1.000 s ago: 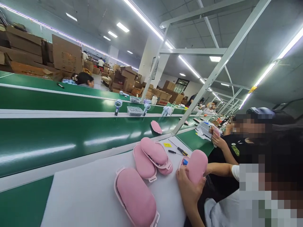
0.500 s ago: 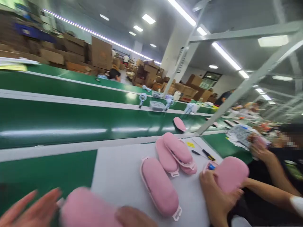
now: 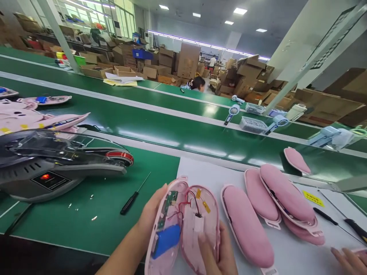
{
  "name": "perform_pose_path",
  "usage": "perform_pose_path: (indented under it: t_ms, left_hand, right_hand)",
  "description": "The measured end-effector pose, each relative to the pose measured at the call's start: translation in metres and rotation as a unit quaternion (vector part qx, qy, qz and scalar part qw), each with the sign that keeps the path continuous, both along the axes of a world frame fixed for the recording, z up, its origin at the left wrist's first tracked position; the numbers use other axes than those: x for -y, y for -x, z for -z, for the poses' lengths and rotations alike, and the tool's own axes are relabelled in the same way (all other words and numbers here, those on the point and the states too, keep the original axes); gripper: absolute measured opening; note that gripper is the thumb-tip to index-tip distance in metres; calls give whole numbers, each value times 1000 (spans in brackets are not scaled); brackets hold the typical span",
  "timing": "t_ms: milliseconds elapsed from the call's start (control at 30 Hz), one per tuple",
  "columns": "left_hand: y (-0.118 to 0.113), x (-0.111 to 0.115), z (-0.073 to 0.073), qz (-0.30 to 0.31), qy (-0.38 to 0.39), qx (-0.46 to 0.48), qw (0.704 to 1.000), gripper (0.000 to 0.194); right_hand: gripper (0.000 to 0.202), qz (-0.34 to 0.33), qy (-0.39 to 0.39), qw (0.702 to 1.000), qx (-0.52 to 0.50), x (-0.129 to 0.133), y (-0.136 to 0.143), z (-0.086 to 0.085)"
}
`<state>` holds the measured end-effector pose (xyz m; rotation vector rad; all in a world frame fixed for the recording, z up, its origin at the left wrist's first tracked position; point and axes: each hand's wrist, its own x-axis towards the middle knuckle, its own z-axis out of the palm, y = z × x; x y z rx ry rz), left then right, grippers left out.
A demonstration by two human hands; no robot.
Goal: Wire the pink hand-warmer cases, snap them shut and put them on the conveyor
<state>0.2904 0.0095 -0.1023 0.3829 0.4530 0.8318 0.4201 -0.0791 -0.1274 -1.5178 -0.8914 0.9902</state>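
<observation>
Here, holding an opened pink shell (image 3: 189, 237) at near side, with left hand (image 3: 149, 212) and right hand (image 3: 219, 262) curled around its edges, right of black screwdriver (image 3: 130, 202)

Bare left hand (image 3: 153, 206) partly hidden; slim, tapering bare left forearm (image 3: 123, 250) shown down to the lower frame edge. Bare right hand (image 3: 222, 254) cut off by the same edge, rounded thumb (image 3: 207, 252) exposed. Clothing can't be made out here.

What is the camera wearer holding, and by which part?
An opened pink casing: left grip on the outer edge of the half with the blue battery, right grip on the other half's outer edge, thumb inside.
</observation>
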Motion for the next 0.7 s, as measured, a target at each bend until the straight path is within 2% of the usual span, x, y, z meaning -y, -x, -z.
perform_pose_path:
  t_ms: [67, 167, 233, 300, 367, 433, 467, 500, 567, 633, 700]
  left_hand:
    - [1, -1, 5, 42, 26, 24, 998, 68]
    - [3, 1, 14, 51, 28, 48, 997, 77]
    - [5, 1, 19, 41, 39, 39, 998, 74]
    - [7, 0, 22, 34, 65, 17, 997, 68]
    - [8, -4, 23, 25, 90, -4, 996, 63]
    - [8, -7, 24, 30, 105, -13, 994, 62]
    - [8, -7, 25, 39, 105, -13, 994, 62]
    - [9, -8, 25, 50, 102, -9, 994, 63]
    - [9, -8, 25, 71, 89, 2, 994, 67]
    - [10, -7, 25, 76, 74, 7, 994, 67]
    - [10, -7, 27, 77, 60, 15, 995, 68]
  right_hand:
    - [50, 4, 31, 999, 17, -2, -5, -9]
    - [54, -11, 63, 998, 11, -4, -13, -13]
    - [50, -23, 65, 997, 19, -5, -16, -8]
    - [46, -21, 38, 994, 97, -6, -20, 3]
    - [47, 13, -29, 970, 241, -7, -25, 13]
    - [43, 29, -111, 921, 373, -7, -29, 20]
    - [37, 14, -144, 899, 413, -7, -32, 21]
    - [31, -12, -164, 886, 433, -7, -34, 21]
    - [22, -59, -178, 880, 436, -8, -37, 17]
    - [21, -65, -185, 878, 437, -9, -39, 10]
    - [22, -63, -206, 860, 463, -12, -39, 3]
